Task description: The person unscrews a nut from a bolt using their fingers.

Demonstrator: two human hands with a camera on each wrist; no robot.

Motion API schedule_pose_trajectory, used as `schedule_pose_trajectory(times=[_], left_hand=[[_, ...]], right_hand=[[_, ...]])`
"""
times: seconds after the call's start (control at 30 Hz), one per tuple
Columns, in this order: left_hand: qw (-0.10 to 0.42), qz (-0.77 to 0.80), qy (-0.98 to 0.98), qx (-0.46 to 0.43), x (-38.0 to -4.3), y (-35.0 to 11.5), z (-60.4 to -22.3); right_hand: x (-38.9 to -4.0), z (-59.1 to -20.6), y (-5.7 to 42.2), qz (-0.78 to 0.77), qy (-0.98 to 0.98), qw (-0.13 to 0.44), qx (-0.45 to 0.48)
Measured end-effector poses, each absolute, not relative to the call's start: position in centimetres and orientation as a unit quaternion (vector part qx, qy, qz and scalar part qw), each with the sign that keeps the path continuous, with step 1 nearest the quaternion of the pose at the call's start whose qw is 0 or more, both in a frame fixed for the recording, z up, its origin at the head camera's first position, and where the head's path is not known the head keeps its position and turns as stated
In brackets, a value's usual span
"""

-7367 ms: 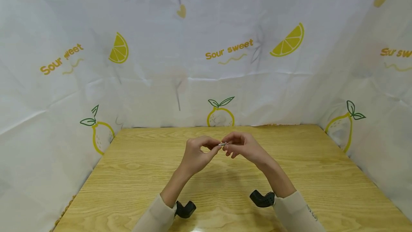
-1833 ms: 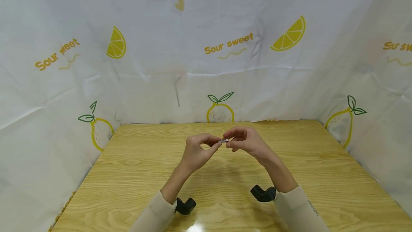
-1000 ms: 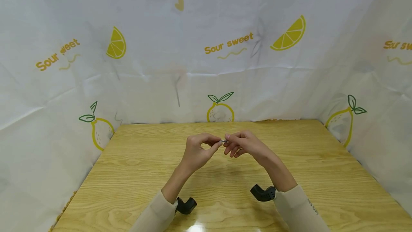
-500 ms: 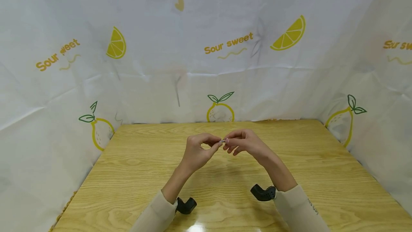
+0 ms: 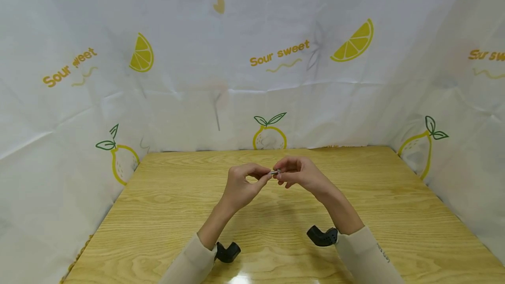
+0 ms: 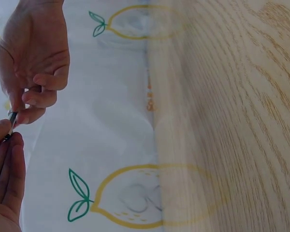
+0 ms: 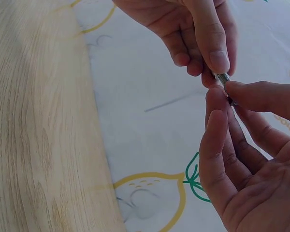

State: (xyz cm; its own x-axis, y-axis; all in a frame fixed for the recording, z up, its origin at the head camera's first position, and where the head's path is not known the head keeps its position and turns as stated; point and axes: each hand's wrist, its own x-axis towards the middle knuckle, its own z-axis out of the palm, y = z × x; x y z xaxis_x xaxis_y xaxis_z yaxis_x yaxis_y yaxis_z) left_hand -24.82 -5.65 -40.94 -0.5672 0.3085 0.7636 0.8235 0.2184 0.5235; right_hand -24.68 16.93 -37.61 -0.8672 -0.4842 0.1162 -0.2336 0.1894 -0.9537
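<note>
Lower than half a second ago, the thumb of my right grip (image 5: 304, 178) now sits under the end of the bolt (image 5: 274, 172) that it covered then, while my left grip (image 5: 244, 187) keeps its place. My forearms reach forward from beige sleeves (image 5: 193, 257) and slant inward over the wooden surface (image 5: 272, 240), wrists bent so that the fingertips come close together. My left grip is closed to a pinch, thumb and forefinger on one end of the bolt, with a rounded gap behind them. My right grip pinches lightly at the other end, thumb and forefinger nearly together, the other fingers loosely bent. Between the two, the bolt is held above the surface, close to level. It is small and silvery, wider at its right end; the right wrist view shows ridged thread between my fingertips. My fingers hide the rest.
</note>
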Motion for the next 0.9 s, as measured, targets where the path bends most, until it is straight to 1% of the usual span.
schedule_pose_trajectory(times=[0.23, 0.37, 0.53, 0.7, 0.9], left_hand=[[0.267, -0.494, -0.732, -0.386, -24.81, -5.57, -40.87], [0.263, -0.494, -0.735, -0.382, -24.75, -5.54, -40.79], [0.264, -0.491, -0.737, -0.383, -24.73, -5.54, -40.84], [0.264, -0.492, -0.736, -0.383, -24.69, -5.54, -40.77], [0.263, -0.493, -0.736, -0.382, -24.73, -5.56, -40.85]], right_hand=[[-24.50, -37.45, 17.02, -0.596, 0.764, 0.097, -0.229], [-24.54, -37.29, 16.93, -0.585, 0.779, 0.106, -0.202], [-24.66, -37.19, 16.66, -0.569, 0.793, 0.132, -0.175], [-24.72, -37.11, 16.58, -0.563, 0.790, 0.155, -0.187], [-24.64, -37.07, 16.70, -0.562, 0.788, 0.149, -0.202]])
